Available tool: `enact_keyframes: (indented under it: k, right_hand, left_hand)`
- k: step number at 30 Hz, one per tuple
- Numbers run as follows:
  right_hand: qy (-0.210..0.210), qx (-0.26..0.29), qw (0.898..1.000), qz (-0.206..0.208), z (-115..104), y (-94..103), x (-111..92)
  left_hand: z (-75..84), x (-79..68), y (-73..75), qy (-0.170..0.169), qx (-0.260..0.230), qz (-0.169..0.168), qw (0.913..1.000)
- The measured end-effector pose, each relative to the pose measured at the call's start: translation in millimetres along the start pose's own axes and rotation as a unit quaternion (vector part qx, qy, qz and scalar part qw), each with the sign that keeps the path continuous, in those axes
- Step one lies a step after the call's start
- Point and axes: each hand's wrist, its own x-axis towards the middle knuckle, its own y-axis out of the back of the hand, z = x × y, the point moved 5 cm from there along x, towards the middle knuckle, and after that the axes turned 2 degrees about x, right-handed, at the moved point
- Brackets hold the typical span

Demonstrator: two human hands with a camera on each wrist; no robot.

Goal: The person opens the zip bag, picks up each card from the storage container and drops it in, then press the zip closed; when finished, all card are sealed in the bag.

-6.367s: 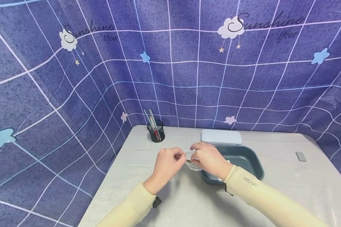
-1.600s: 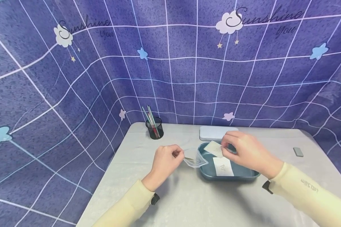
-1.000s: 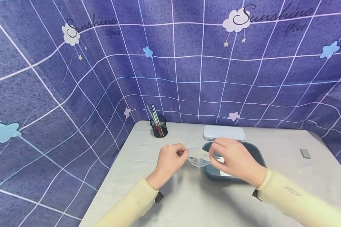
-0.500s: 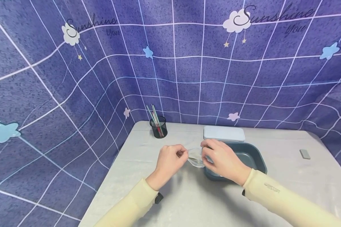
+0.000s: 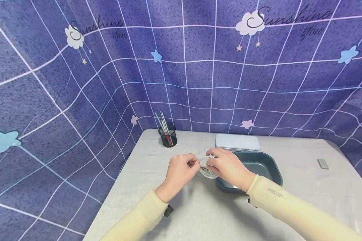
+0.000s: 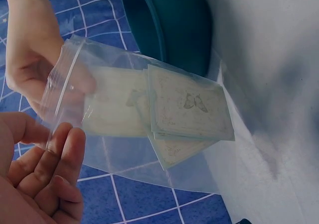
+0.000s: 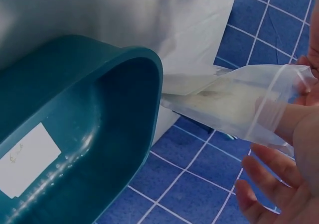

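My left hand [image 5: 184, 168] pinches a clear zip bag [image 6: 124, 154] by its mouth. Inside the bag lie several pale printed cards [image 6: 194, 104], the front one with a butterfly drawing. Another card [image 6: 117, 109] sits nearer the mouth. One digit of my right hand [image 5: 229, 166] reaches into the mouth and overlaps that card's edge. The right hand's other visible fingers [image 7: 269, 181] are spread loosely outside the bag. A dark teal basin [image 7: 132, 59] stands close by, with a white card [image 7: 29, 162] on its floor. In the head view my right hand covers part of the bag and basin.
A pale blue flat case [image 5: 237, 142] lies behind the basin. A black mesh cup [image 5: 169, 136] with several thin sticks stands at the back left. A small grey block [image 5: 322, 163] rests far right. A patterned purple curtain [image 5: 199, 83] surrounds the table [image 5: 138, 174].
My right hand took a card from the basin area, moved left and slid it into the bag held by my left hand. The left hand has stayed nearly in place.
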Motion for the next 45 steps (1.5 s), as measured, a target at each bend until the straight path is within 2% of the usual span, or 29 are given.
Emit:
enact_keyframes:
  k: [11,24,29,37,41,45]
  right_hand:
    - [-0.012,-0.035,0.998,-0.051,-2,-12.3,5]
    - [-0.015,-0.038,0.998,-0.054,-1,-16.8,4]
    - [-0.013,-0.011,0.999,-0.04,-3,-5.0,3]
    - [0.022,0.033,0.999,0.012,-7,30.2,4]
    - [0.008,0.032,0.999,0.019,-2,43.3,2]
    - [-0.028,0.023,0.999,0.01,14,48.1,-4]
  left_hand:
    - [1.5,-1.0,0.1,-0.004,0.008,0.003,1.0]
    - [0.5,-3.1,-1.2,0.001,0.01,0.001,0.9999]
    - [0.6,-2.5,0.0,0.0,0.01,-0.001,0.9999]
    - [0.1,-0.9,2.9,0.003,0.014,0.002,0.9999]
    - [-0.2,-0.2,3.3,0.001,0.013,0.006,0.9999]
    - [0.1,-0.3,3.7,0.002,0.011,0.009,0.9999]
